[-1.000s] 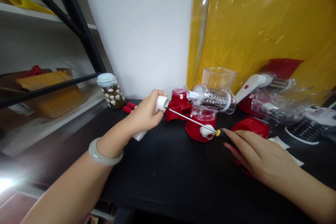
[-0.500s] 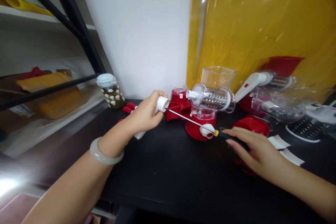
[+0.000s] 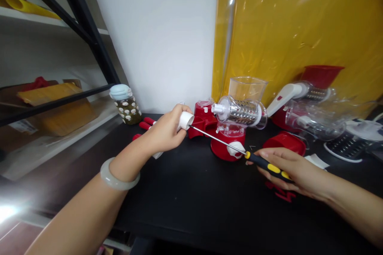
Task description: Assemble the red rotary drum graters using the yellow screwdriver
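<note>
My left hand is closed around a white plastic crank handle, its round hollow end facing right. My right hand grips the black and yellow handle of a screwdriver. The long metal shaft slants up to the left, and its tip is at the opening of the white end; how far in it sits is hidden. Behind the shaft stands a rotary grater with a red base, white knob, metal drum and clear hopper.
A red grater base part and red-handled pliers lie behind my left hand. A patterned bottle stands at the back left. On the right are another grater, a red tray, a drum and small red pieces.
My right hand has turned and shifted its fingers around the screwdriver, so more of the yellow and black handle shows. My left hand and the white handle have barely moved.
</note>
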A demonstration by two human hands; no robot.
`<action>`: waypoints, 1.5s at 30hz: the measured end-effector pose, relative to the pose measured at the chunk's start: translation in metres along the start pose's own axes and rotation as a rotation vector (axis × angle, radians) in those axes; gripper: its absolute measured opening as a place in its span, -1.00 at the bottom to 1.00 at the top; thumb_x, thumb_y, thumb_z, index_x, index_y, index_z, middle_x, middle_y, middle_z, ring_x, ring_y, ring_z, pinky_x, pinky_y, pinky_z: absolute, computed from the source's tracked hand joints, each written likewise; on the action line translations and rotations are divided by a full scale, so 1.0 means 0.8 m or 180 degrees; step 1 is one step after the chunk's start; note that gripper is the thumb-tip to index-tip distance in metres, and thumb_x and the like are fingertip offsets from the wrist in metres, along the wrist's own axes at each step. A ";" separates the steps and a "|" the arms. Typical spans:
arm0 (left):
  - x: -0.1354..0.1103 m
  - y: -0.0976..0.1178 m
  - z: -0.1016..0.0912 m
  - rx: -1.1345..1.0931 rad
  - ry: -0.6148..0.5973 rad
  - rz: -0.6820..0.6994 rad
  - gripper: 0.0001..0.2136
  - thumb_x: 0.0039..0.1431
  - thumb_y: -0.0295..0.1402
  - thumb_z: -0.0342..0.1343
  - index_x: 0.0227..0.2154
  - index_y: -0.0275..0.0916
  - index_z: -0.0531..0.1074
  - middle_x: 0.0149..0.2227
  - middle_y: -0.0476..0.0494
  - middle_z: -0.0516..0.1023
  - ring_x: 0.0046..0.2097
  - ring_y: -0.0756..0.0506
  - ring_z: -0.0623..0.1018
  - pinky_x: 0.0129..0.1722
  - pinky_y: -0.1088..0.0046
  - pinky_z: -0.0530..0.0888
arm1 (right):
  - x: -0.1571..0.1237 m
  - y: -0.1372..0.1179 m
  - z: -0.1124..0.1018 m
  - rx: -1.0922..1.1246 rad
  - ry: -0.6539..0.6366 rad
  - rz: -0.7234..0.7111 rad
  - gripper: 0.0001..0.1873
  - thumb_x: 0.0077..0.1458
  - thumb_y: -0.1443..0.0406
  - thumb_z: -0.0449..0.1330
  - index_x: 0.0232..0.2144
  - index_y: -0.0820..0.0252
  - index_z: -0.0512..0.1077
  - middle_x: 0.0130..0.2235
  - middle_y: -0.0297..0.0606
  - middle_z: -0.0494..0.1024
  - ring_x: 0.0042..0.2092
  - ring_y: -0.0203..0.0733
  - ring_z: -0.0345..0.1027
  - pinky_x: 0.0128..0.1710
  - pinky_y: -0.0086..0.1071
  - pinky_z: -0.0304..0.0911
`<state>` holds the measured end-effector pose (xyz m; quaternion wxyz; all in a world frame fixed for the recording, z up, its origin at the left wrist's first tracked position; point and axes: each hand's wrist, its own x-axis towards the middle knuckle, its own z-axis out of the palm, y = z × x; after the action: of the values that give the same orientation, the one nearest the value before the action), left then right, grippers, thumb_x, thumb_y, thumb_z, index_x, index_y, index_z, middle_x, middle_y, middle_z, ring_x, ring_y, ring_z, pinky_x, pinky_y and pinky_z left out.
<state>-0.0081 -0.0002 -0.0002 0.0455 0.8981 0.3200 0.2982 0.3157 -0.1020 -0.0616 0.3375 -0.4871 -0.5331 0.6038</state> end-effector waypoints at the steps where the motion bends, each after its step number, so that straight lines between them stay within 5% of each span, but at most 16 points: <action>1: 0.000 0.001 -0.001 0.0009 0.0001 -0.0033 -0.62 0.04 -0.54 0.01 -0.05 -0.19 0.19 -0.35 0.01 0.39 -0.41 -0.02 0.37 -0.39 0.41 0.30 | 0.000 -0.001 0.001 0.0062 -0.0009 0.0012 -0.45 0.09 -0.16 0.17 -0.32 0.24 0.37 -0.53 -0.37 0.39 -0.66 -0.51 0.04 -0.72 -0.59 -0.21; 4: 0.000 0.000 -0.003 0.0024 0.0040 -0.0190 -0.62 0.04 -0.53 0.02 -0.04 -0.18 0.19 -0.35 0.01 0.40 -0.41 -0.03 0.38 -0.38 0.40 0.29 | 0.000 -0.005 0.005 -0.0148 0.0187 -0.0264 -0.49 0.03 -0.12 0.26 -0.25 0.18 0.35 -0.47 -0.34 0.46 -0.62 -0.44 0.18 -0.72 -0.59 -0.14; 9: 0.002 -0.006 0.003 -0.0068 -0.0079 -0.0145 -0.63 0.05 -0.53 0.00 -0.05 -0.19 0.19 -0.28 -0.04 0.42 -0.35 -0.05 0.42 -0.32 0.38 0.33 | -0.001 -0.005 -0.002 -0.1614 0.1085 -0.1393 -0.61 -0.13 0.08 0.44 -0.35 0.14 0.41 -0.36 -0.30 0.52 -0.35 -0.25 0.44 -0.41 -0.44 0.36; 13: 0.002 -0.007 0.010 -0.0054 -0.0107 -0.0113 -0.64 0.05 -0.54 -0.01 -0.06 -0.19 0.20 -0.26 -0.06 0.44 -0.34 -0.06 0.43 -0.29 0.36 0.35 | -0.004 0.001 -0.009 -0.2972 0.1629 -0.2424 -0.79 0.13 0.13 0.27 -0.28 0.14 0.49 -0.32 -0.25 0.58 -0.32 -0.20 0.49 -0.34 -0.37 0.39; 16: 0.002 -0.004 0.012 -0.0136 -0.0034 -0.0162 -0.64 0.05 -0.55 -0.01 -0.06 -0.18 0.19 -0.28 -0.04 0.44 -0.33 -0.06 0.44 -0.28 0.37 0.35 | -0.007 0.004 -0.005 -0.4173 0.1992 -0.3047 -0.75 0.26 0.22 0.15 -0.09 0.23 0.47 -0.21 -0.16 0.59 -0.25 -0.15 0.51 -0.27 -0.32 0.40; 21: 0.002 0.000 0.011 -0.0171 0.0071 -0.0193 -0.64 0.06 -0.53 0.00 -0.06 -0.18 0.18 -0.28 -0.03 0.43 -0.30 -0.07 0.45 -0.29 0.39 0.34 | -0.009 0.011 0.007 -0.5739 0.2382 -0.3151 -0.72 0.27 0.26 0.11 -0.12 0.40 0.45 -0.25 -0.01 0.59 -0.32 -0.02 0.50 -0.43 -0.25 0.33; 28: 0.002 -0.002 0.010 -0.0077 0.0071 0.0038 -0.65 0.05 -0.53 0.01 -0.07 -0.19 0.21 -0.25 -0.08 0.43 -0.31 -0.06 0.43 -0.30 0.38 0.34 | -0.009 0.008 0.004 -0.3680 0.1220 -0.2170 -0.68 0.34 0.16 -0.03 -0.10 0.18 0.44 -0.23 -0.17 0.59 -0.24 -0.15 0.52 -0.26 -0.31 0.42; 33: 0.000 0.004 0.006 -0.0042 -0.0010 0.0103 -0.63 0.03 -0.53 0.01 -0.05 -0.19 0.21 -0.19 -0.13 0.44 -0.28 -0.09 0.45 -0.26 0.34 0.36 | -0.013 -0.003 0.002 -0.1584 0.0172 -0.0495 -0.50 0.28 -0.09 -0.04 -0.22 0.18 0.43 -0.49 -0.36 0.39 -0.59 -0.40 0.22 -0.63 -0.49 0.16; 36: 0.000 0.007 0.003 0.0001 0.0016 0.0139 -0.62 0.04 -0.54 0.01 -0.05 -0.19 0.21 -0.21 -0.12 0.44 -0.30 -0.08 0.44 -0.26 0.34 0.36 | -0.014 -0.003 0.001 -0.0547 -0.0234 0.0043 -0.45 0.23 -0.15 -0.01 -0.19 0.21 0.41 -0.53 -0.43 0.32 -0.68 -0.49 0.04 -0.72 -0.55 -0.06; 39: -0.001 0.006 0.002 -0.0025 0.0048 0.0161 -0.64 0.07 -0.53 0.02 -0.05 -0.19 0.20 -0.24 -0.08 0.43 -0.32 -0.05 0.42 -0.29 0.38 0.35 | -0.013 -0.003 0.001 -0.0560 -0.0090 -0.0058 -0.47 0.16 -0.13 0.11 -0.10 0.17 0.36 -0.47 -0.37 0.41 -0.64 -0.43 0.15 -0.71 -0.55 -0.03; 42: -0.001 0.004 0.002 -0.0113 0.0102 0.0061 -0.65 0.08 -0.51 0.03 -0.05 -0.18 0.18 -0.31 -0.01 0.40 -0.38 -0.02 0.40 -0.35 0.42 0.32 | -0.012 -0.005 0.001 -0.1404 0.0541 -0.0867 -0.55 0.00 0.01 0.34 -0.18 0.12 0.38 -0.33 -0.30 0.48 -0.41 -0.30 0.37 -0.50 -0.47 0.27; 45: -0.002 0.003 0.001 -0.0144 0.0107 -0.0033 -0.64 0.09 -0.51 0.03 -0.05 -0.18 0.17 -0.33 0.01 0.39 -0.39 -0.02 0.39 -0.38 0.44 0.31 | -0.009 -0.005 -0.001 -0.2220 0.1071 -0.1663 -0.72 0.00 0.11 0.37 -0.37 0.13 0.42 -0.35 -0.30 0.47 -0.33 -0.24 0.40 -0.36 -0.38 0.35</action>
<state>-0.0069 -0.0030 -0.0009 0.0619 0.8900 0.3185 0.3203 0.3182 -0.1078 -0.0556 0.3761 -0.5121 -0.7469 0.1959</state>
